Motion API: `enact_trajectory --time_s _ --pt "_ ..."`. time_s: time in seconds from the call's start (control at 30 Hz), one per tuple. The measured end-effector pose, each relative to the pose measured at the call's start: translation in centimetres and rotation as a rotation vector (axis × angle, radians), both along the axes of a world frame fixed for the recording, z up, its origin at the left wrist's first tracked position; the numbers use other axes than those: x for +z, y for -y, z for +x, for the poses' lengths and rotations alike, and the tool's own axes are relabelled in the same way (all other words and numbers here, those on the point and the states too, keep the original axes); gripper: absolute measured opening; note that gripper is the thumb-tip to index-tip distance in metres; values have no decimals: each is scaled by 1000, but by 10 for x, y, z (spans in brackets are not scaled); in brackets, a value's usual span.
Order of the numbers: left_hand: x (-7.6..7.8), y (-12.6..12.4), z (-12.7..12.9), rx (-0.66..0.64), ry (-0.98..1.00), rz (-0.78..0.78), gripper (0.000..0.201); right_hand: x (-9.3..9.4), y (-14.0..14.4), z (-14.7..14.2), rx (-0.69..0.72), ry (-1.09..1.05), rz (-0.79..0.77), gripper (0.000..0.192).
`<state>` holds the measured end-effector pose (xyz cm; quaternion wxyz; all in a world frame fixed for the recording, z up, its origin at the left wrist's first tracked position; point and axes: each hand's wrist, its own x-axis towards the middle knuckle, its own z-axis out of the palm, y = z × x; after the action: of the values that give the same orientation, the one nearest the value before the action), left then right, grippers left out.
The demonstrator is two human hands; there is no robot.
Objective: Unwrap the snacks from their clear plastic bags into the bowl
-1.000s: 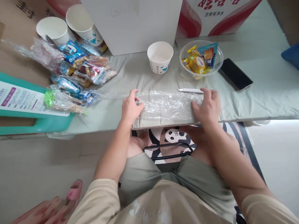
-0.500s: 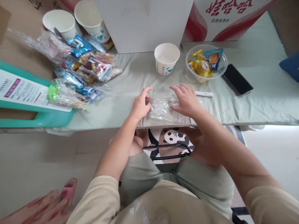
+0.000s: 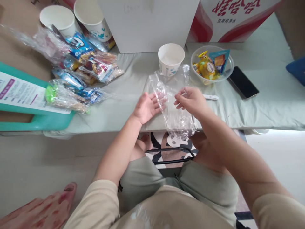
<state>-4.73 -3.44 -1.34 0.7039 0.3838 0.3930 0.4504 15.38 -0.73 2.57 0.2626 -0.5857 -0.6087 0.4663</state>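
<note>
A thin, clear plastic bag point(image 3: 179, 120) is spread out between my hands, its lower end hanging past the table's front edge. My right hand point(image 3: 192, 100) has its fingers curled together on the film. My left hand point(image 3: 147, 108) is open, palm turned up, its fingertips seen through the film; whether they are inside the bag or behind it I cannot tell. Beyond the bag stands a white paper cup point(image 3: 171, 62), with the film reaching up against its base. A white-handled utensil point(image 3: 211, 97) lies partly hidden beside my right hand.
A clear round bowl point(image 3: 231, 68) of wrapped snacks and a black phone point(image 3: 244, 83) are at the right. Packaged snacks point(image 3: 95, 68), paper cups point(image 3: 57, 19) and a green-framed board point(image 3: 54, 119) fill the left. White boxes point(image 3: 147, 28) stand at the back.
The bag has gone from lying crumpled and flat to being lifted and spread. My left hand has turned palm up, and my right fingers have closed in on the film.
</note>
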Motion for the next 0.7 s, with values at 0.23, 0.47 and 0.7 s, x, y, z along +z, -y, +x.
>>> enact_trajectory --time_s 0.23,0.47,0.7 --pt "-17 1 34 -15 -331 -32 16 -39 16 20 -134 -296 4 32" --pt "-15 -8 15 38 -454 66 20 -56 10 31 -27 -317 69 26" --pt "-22 -13 7 15 -374 150 48 -56 8 29 -235 -345 219 14"
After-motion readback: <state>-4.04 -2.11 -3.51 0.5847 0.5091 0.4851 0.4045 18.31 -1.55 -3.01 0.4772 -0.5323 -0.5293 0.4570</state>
